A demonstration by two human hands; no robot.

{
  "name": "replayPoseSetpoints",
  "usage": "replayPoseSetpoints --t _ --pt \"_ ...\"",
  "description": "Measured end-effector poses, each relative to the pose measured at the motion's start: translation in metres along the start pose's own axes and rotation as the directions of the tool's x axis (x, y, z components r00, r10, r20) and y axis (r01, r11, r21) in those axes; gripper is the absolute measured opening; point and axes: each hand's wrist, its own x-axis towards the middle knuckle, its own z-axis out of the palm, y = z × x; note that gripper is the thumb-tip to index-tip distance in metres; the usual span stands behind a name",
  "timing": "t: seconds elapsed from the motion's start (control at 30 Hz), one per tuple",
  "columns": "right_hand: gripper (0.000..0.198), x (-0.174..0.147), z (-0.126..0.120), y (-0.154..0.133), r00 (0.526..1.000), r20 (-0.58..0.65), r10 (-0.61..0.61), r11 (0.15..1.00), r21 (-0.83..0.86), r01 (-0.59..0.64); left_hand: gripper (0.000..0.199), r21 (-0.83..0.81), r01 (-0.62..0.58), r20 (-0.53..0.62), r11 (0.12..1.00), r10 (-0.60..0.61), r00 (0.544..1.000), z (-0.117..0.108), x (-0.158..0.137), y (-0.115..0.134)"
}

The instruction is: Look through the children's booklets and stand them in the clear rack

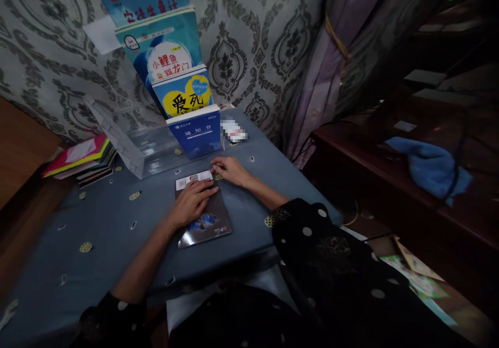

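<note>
"What backdrop did you face?"

"A pale wall (261,41) patterned in dark grey medallions, with a purple curtain (325,80) gathered by a tan cord (336,39)."

"And your furniture?"

"Before you stood a blue-grey-topped table (152,228); at your right, a dark red furniture piece (360,163). The light was dim, with deep shadow over the room's right side."

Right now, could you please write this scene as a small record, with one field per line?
left hand: spread on the dark glossy book
dark glossy book: lying flat on the tabletop, barcode at its far end
right hand: fingers bent, beside the book's far right corner; contact unclear
tabletop: grey-blue patterned cover
clear plastic stand: behind the hands
upright books: four overlapping, the navy one in front
stacked booklets: left of the stand
blue cloth: on the dark red furniture at right
</note>
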Motion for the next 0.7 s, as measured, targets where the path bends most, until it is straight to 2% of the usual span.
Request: replayPoseSetpoints --t 0.2,0.3,0.5,0.7 --pt "0.029 -0.001 0.002 0.003 1.000 0.001 0.004 1.000 0.008 -0.004 0.042 -0.037 0.002 0.022 0.999 -0.001 1.000 0.000 -0.014 0.016" --pt "0.029 -0.002 0.002 0.004 1.000 -0.002 -0.005 1.000 0.003 0.005 0.042 -0.023 0.009 0.080 1.000 -0.007 0.997 -0.004 -0.022 0.028" --pt "0.028 -0.003 0.001 0.002 1.000 0.008 -0.001 1.000 0.002 0.001 0.088 0.023 -0.020 0.228 1.000 0.014 0.973 -0.013 -0.040 0.051" --pt "0.027 -0.003 0.001 0.001 1.000 0.006 0.010 1.000 0.001 -0.010 0.074 0.055 -0.028 0.239 0.998 0.014 0.971 -0.011 -0.044 0.052"
